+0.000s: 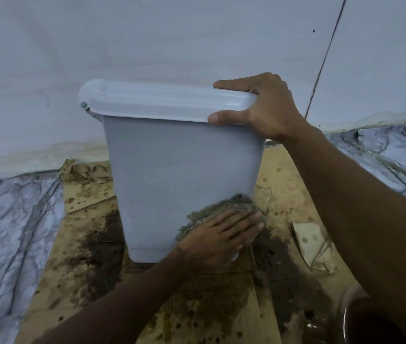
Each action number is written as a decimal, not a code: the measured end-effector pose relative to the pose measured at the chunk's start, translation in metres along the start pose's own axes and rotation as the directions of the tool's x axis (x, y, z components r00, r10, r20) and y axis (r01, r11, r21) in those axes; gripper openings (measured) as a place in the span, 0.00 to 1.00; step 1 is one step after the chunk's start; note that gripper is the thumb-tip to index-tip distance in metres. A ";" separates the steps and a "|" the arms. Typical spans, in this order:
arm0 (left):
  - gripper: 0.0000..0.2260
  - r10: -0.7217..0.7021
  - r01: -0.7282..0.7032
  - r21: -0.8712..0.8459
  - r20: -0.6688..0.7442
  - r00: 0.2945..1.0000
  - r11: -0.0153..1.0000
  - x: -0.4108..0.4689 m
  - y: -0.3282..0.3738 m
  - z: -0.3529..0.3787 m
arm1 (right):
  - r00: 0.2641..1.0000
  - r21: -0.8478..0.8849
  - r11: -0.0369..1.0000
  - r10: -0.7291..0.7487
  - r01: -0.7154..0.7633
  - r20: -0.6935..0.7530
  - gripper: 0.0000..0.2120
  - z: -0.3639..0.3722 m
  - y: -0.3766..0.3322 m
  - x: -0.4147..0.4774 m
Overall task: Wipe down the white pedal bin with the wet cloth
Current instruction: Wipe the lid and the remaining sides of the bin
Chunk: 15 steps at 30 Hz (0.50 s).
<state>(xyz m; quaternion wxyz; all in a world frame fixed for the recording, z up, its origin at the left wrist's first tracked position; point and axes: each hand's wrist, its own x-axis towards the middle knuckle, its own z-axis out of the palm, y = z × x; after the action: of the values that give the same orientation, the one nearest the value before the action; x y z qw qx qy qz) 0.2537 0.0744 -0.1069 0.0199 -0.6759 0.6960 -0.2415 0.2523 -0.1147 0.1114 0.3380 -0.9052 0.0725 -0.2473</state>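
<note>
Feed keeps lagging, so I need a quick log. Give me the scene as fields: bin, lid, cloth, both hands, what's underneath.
bin: stands on cardboard, close to wall
lid: down
cloth: against bin's lower right, under left hand
left hand: presses cloth to bin, fingers straight
right hand: grips lid's right end, thumb in front
cardboard: wet, dark stains
wall: white, behind bin
</note>
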 end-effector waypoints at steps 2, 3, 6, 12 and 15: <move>0.30 -0.123 0.128 0.054 -0.088 0.989 0.990 -0.016 -0.012 -0.004 | 1.000 -0.002 1.000 -0.020 0.020 -0.008 0.37 0.000 0.001 0.000; 0.30 -0.208 0.221 0.079 -0.150 0.967 0.972 -0.021 -0.022 -0.010 | 1.000 0.003 1.000 -0.026 0.026 -0.010 0.37 -0.001 0.002 0.001; 0.32 -0.511 0.551 0.034 -0.327 0.795 0.834 -0.029 -0.063 -0.033 | 0.999 0.025 0.999 -0.028 0.029 -0.017 0.37 -0.001 0.002 0.003; 0.31 -0.892 0.886 -0.276 -0.371 0.259 0.372 -0.027 -0.045 -0.027 | 1.000 0.048 0.999 -0.004 0.005 -0.006 0.36 0.002 -0.001 0.006; 0.31 -0.815 0.789 -0.213 -0.215 0.538 0.577 -0.019 0.018 0.001 | 1.000 0.061 0.998 -0.016 0.017 -0.006 0.36 0.002 0.000 0.004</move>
<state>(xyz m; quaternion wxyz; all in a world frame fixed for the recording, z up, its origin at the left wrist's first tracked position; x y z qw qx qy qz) 0.2395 0.0915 -0.1202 -0.2255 -0.8760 0.3139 -0.2884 0.2568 -0.1149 0.1118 0.3634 -0.8942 0.0584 -0.2547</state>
